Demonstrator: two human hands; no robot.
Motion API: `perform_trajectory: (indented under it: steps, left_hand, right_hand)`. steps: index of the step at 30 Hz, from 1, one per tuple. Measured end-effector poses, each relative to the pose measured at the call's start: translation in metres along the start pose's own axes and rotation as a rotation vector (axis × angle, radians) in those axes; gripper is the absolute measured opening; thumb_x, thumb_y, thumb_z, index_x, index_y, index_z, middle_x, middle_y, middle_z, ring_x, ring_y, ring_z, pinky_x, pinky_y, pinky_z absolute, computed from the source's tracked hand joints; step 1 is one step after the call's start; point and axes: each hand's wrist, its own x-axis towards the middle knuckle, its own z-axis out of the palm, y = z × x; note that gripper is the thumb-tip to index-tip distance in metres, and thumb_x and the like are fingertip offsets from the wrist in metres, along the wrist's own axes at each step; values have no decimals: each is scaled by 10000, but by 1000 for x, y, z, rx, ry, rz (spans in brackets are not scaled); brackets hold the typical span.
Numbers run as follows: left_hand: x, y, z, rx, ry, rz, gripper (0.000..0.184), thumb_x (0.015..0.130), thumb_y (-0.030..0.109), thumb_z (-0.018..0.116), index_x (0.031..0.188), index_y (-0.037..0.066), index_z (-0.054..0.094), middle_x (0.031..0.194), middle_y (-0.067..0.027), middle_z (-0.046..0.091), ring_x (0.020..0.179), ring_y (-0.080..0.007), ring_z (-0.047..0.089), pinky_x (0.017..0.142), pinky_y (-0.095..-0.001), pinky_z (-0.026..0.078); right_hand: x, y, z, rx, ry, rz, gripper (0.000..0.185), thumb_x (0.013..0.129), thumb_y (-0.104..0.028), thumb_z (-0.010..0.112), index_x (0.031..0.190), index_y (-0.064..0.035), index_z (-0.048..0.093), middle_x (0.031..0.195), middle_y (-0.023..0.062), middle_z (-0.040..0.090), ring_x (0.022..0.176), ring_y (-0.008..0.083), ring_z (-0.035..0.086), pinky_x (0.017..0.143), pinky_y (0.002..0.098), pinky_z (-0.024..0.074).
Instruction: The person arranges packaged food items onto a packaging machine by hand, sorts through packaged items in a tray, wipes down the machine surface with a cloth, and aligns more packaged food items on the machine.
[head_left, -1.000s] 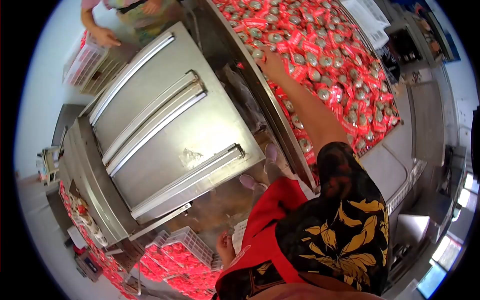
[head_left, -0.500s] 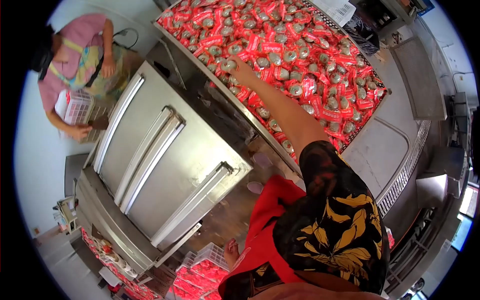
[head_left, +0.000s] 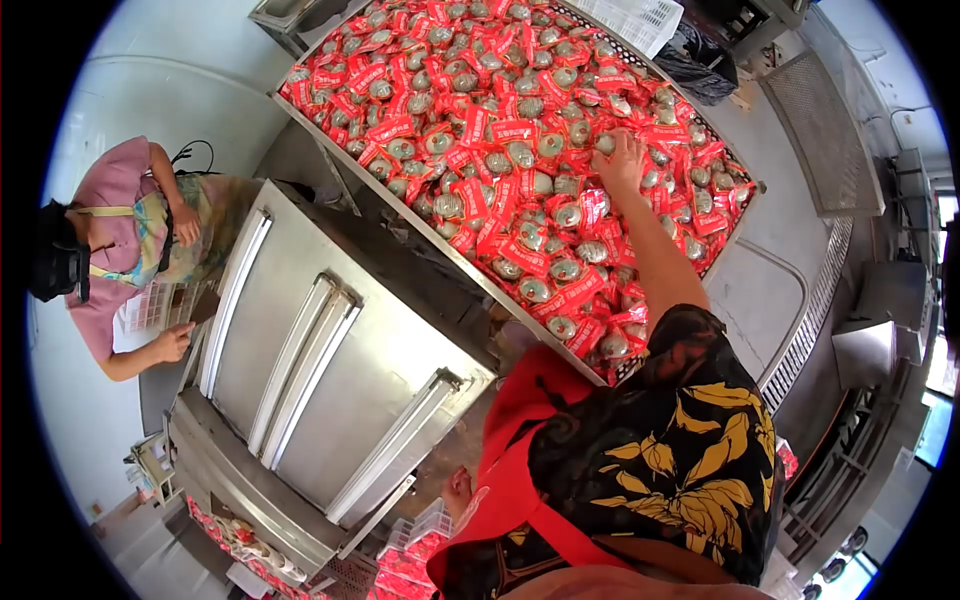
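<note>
My right hand (head_left: pixel 622 165) reaches over a large tray (head_left: pixel 440 243) heaped with red packets (head_left: pixel 512 130). Each packet has a clear part showing a round grey-green item. The fingers are bent around one packet (head_left: pixel 605 144) toward the right of the heap; the hand partly hides it. My left hand (head_left: pixel 457 490) hangs low beside the red apron (head_left: pixel 520 480), away from the tray. Its fingers are loosely bent and slightly apart, with nothing visible in them.
A metal cabinet (head_left: pixel 340 350) with long handles stands left of the tray. Beyond it is another person (head_left: pixel 130 240) in a pink top. Crates of red packets (head_left: pixel 410 560) sit low down. A white basket (head_left: pixel 635 20) and a black bag (head_left: pixel 697 65) lie past the tray.
My right hand has moved from the tray's left edge rightward across the heap to another packet. The view has shifted, and my left hand stays low beside the apron.
</note>
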Motion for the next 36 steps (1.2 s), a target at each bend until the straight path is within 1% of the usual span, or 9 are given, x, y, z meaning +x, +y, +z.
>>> perform_trajectory:
  steps: [6, 8, 12, 15, 17, 19, 26, 31, 36]
  left_hand:
    - [-13, 45, -1, 167, 47, 22, 318, 949, 175, 611, 1217, 3, 616, 1116, -144, 675, 1027, -247, 643, 898, -346, 506]
    - [-29, 52, -1, 236, 89, 13, 336, 951, 201, 604, 1229, 12, 615, 1139, -161, 676, 1052, -268, 649, 909, -362, 509]
    - [-52, 64, 22, 358, 172, -37, 372, 955, 252, 590, 1252, 29, 613, 1185, -193, 678, 1101, -309, 660, 931, -393, 515]
    - [-81, 74, 42, 360, 294, -111, 365, 920, 235, 610, 1237, 54, 617, 1111, -187, 695, 1015, -351, 673, 871, -421, 527]
    - [-93, 62, 51, 153, 351, -142, 341, 911, 228, 625, 1200, 47, 622, 1077, -176, 703, 989, -331, 682, 859, -416, 532]
    - [-106, 54, 64, 47, 434, -182, 318, 903, 221, 635, 1163, 39, 627, 1051, -168, 706, 969, -319, 686, 854, -413, 536]
    - [-183, 18, 85, -87, 872, -173, 299, 904, 202, 633, 1164, 53, 636, 1039, -165, 705, 947, -328, 683, 853, -407, 538]
    - [-293, -9, 59, -132, 1567, -29, 237, 910, 58, 601, 1138, 64, 666, 1066, -145, 689, 945, -276, 675, 822, -349, 540]
    - [-435, -160, 110, -446, 2259, -352, 187, 938, 41, 594, 1107, 48, 672, 976, -51, 696, 859, -138, 629, 758, -275, 507]
  right_hand:
    - [24, 27, 32, -467, -131, -91, 477, 816, -422, 708, 1206, -166, 609, 1232, 145, 587, 1154, 354, 547, 961, 513, 444]
    - [34, 32, 13, -560, -386, -517, 515, 852, -526, 649, 1165, -116, 643, 1193, 225, 610, 1101, 387, 585, 942, 501, 476]
    - [26, 97, 32, -813, 195, -831, 599, 868, -607, 631, 1188, -102, 663, 1218, 209, 623, 1029, 382, 626, 828, 500, 533]
    - [56, 119, 55, -519, -379, -511, 699, 867, -707, 547, 1109, -71, 702, 1132, 135, 691, 961, 330, 674, 783, 462, 558]
    - [96, 165, 85, -348, -408, -774, 733, 860, -727, 531, 1238, -114, 671, 1188, 156, 674, 1022, 371, 653, 861, 483, 536]
    - [71, 70, 24, -490, -369, -477, 746, 882, -708, 512, 1289, -96, 636, 1244, 166, 651, 1064, 364, 644, 893, 463, 528]
    - [-4, -82, 42, 43, -458, -827, 638, 936, -585, 536, 1325, -84, 598, 1279, 190, 624, 1064, 335, 644, 885, 429, 524]
    - [-154, -222, -8, 265, -767, -1107, 484, 980, -401, 582, 1282, -24, 611, 1242, 184, 643, 1015, 292, 655, 837, 389, 526]
    - [-281, -304, -72, 316, -1046, -1284, 334, 972, -214, 581, 1222, 2, 635, 1163, 177, 665, 987, 275, 652, 856, 365, 511]
